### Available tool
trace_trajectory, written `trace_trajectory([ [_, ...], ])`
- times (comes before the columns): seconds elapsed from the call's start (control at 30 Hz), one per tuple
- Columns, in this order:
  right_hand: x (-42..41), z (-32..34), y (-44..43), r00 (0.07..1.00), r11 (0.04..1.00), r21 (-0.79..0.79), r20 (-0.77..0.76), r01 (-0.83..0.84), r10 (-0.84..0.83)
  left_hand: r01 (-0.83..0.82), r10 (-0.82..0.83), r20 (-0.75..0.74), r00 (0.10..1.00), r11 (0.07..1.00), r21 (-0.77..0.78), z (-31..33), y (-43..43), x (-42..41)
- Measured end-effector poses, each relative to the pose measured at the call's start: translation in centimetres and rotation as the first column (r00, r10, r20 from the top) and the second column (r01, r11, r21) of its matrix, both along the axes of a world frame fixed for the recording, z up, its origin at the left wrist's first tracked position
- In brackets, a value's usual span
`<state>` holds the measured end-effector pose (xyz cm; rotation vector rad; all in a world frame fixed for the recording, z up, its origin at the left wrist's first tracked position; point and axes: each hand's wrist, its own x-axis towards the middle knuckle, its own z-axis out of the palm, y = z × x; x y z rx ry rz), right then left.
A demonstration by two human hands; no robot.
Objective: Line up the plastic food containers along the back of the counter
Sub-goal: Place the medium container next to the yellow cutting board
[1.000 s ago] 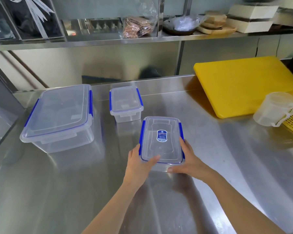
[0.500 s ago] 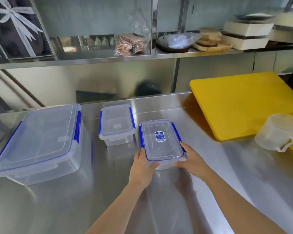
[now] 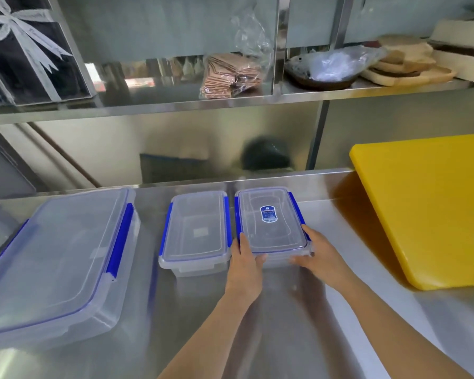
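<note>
Three clear plastic containers with blue clips stand on the steel counter (image 3: 298, 324). The large container (image 3: 58, 258) is at the left. A small container (image 3: 195, 231) sits in the middle, near the back wall. Just right of it is a flat container with a blue label (image 3: 268, 217), almost touching the small one. My left hand (image 3: 245, 258) grips its near left corner and my right hand (image 3: 316, 253) grips its near right corner.
A yellow cutting board (image 3: 427, 206) leans at the right, close to the labelled container. Above runs a steel shelf (image 3: 175, 105) with a bag of brown packets (image 3: 230, 75), a bowl under plastic wrap (image 3: 329, 67) and wooden boards (image 3: 405, 64).
Both hands have pushed the labelled container away from me toward the back wall, until it stands beside the small container. My view has moved closer and lower.
</note>
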<state>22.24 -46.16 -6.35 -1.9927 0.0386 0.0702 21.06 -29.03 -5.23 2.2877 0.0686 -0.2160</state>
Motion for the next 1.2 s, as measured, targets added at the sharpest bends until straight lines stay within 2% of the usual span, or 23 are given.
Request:
trace_trajectory([
  [0.07, 0.7, 0.5, 0.1, 0.999, 0.997, 0.072, -0.013, -0.034, 0.036, -0.045, 0.045, 0.008, 0.999, 0.998, -0.049, -0.1, -0.5, 0.3],
  [0.13, 0.9, 0.5, 0.1, 0.998, 0.988, 0.143, -0.026, -0.051, 0.055, -0.134, 0.135, -0.004, 0.991, 0.977, -0.166, 0.1, -1.0, 0.4],
  [0.23, 0.5, 0.5, 0.5, 0.999, 0.959, 0.283, -0.047, 0.017, -0.003, -0.304, 0.301, -0.067, 0.951, 0.883, -0.359, 0.5, -1.5, 0.9],
  [0.43, 0.6, 0.8, 0.8, 0.993, 0.954, 0.279, -0.009, 0.113, -0.115, -0.349, 0.346, -0.072, 0.935, 0.873, -0.34, 0.5, -2.7, 1.2],
  [0.6, 0.2, 0.9, -2.1, 0.953, 0.92, 0.263, 0.003, 0.292, -0.303, -0.234, 0.226, -0.063, 0.972, 0.904, -0.358, 0.5, -6.2, 1.0],
  [0.7, 0.1, 1.4, -4.8, 0.936, 0.9, 0.274, -0.002, 0.339, -0.352, -0.194, 0.181, -0.068, 0.981, 0.922, -0.335, 0.6, -9.2, 1.3],
  [0.87, -0.2, 2.3, -8.3, 0.907, 0.889, 0.193, -0.017, 0.416, -0.421, -0.136, 0.123, -0.063, 0.99, 0.941, -0.308, 0.1, -13.0, 1.7],
  [1.1, -0.1, 2.3, -10.9, 0.912, 0.911, 0.039, 0.006, 0.41, -0.41, -0.122, 0.109, -0.061, 0.992, 0.949, -0.29, -0.4, -15.7, 2.1],
  [1.2, 0.1, 1.8, -11.2, 0.912, 0.899, -0.158, 0.04, 0.408, -0.407, -0.113, 0.1, -0.061, 0.993, 0.951, -0.288, -0.5, -15.6, 2.3],
])
